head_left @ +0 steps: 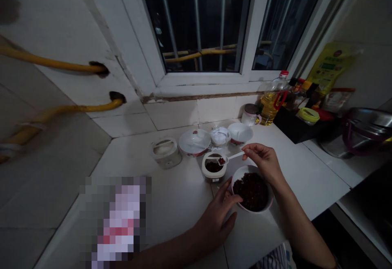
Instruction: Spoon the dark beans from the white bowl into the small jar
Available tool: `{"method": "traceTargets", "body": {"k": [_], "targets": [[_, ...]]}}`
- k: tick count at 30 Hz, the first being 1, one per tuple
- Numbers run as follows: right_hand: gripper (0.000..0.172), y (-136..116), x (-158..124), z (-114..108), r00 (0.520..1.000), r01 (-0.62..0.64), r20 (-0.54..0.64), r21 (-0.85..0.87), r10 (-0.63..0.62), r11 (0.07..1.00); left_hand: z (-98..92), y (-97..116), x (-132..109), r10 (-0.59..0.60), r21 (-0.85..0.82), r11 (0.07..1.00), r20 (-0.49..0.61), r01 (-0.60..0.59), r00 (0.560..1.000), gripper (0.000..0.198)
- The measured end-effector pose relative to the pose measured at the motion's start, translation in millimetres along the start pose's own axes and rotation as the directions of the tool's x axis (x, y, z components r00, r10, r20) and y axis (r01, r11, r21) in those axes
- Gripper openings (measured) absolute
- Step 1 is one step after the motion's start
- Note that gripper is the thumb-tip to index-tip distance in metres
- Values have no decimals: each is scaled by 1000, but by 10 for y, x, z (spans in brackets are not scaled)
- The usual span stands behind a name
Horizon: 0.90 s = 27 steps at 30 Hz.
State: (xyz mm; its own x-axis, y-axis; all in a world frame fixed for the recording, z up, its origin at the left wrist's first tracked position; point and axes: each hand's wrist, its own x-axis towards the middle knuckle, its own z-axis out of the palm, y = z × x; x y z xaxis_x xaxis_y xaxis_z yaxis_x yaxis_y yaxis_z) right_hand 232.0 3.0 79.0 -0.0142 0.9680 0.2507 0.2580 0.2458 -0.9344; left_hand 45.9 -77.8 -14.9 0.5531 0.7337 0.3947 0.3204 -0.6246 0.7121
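Note:
My right hand (263, 162) pinches the handle of a small white spoon (235, 156). The spoon's bowl carries a little dark red, crumbly food and is over the opening of a square, white-rimmed seasoning jar (213, 176). More of the same dark stuff lies inside that jar. Closer to me stands a white bowl (270, 203) with a heap of dark red, chili-like flakes (252, 191). My left hand (221, 212) grips this bowl at its left side, thumb at the rim and fingers along the outer wall.
Behind the jar are a clear lidded container (167, 154), a wide bowl (195, 142), a round white container (219, 136) and another bowl (240, 133). An oil bottle (271, 103), a dark-lidded jar (250, 115) and a metal pot (352, 134) stand right. A blurred-out patch (119, 224) covers the left.

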Motion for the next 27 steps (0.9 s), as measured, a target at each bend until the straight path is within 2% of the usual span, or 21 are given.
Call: {"method": "traceTargets", "body": {"k": [2, 5, 7, 8, 10, 13, 14, 16, 19, 22, 24, 27], "targets": [[16, -29, -33, 63, 979, 199, -12, -140, -203, 970, 0, -1, 0, 13, -1, 1000, -8, -13, 1000, 41], [14, -57, -70, 103, 860, 510, 154, -297, -487, 807, 5, -5, -8, 18, -1, 1000, -8, -18, 1000, 41], [16, -60, -79, 89, 795, 607, 246, -310, -554, 732, 12, -8, -18, 7, 2, 1000, 0, -7, 1000, 43], [17, -55, -79, 67, 789, 614, 244, -305, -564, 727, 15, -10, -23, 1, 3, 1000, 3, -1, 1000, 43], [15, -36, -73, -8, 821, 569, 160, -289, -548, 769, 19, -11, -30, -8, 5, 1000, 6, 8, 1000, 44], [20, 0, -52, -201, 900, 430, 33, -235, -435, 872, 15, -6, -26, -14, 1, 1000, 19, 14, 1000, 44], [23, 10, -44, -277, 921, 387, 39, -216, -388, 897, 12, -2, -22, -17, 1, 1000, 23, 17, 1000, 44], [26, 32, -30, -419, 938, 343, 121, -210, -324, 916, 6, 6, -14, -14, 5, 1000, 22, 14, 1000, 44], [21, 69, -19, -538, 925, 350, 269, -327, -269, 878, -1, 14, -4, -6, 7, 1000, 10, 6, 1000, 46], [15, 87, -21, -517, 903, 390, 358, -445, -239, 806, -4, 16, -1, -5, 2, 1000, 16, 5, 1000, 47], [17, 74, -29, -454, 881, 417, 415, -457, -226, 785, -5, 16, -3, -8, 5, 1000, 23, 8, 1000, 46], [17, 34, -42, -362, 858, 396, 486, -414, -169, 820, -6, 16, -8, -17, -1, 1000, 19, 17, 1000, 43]]}}
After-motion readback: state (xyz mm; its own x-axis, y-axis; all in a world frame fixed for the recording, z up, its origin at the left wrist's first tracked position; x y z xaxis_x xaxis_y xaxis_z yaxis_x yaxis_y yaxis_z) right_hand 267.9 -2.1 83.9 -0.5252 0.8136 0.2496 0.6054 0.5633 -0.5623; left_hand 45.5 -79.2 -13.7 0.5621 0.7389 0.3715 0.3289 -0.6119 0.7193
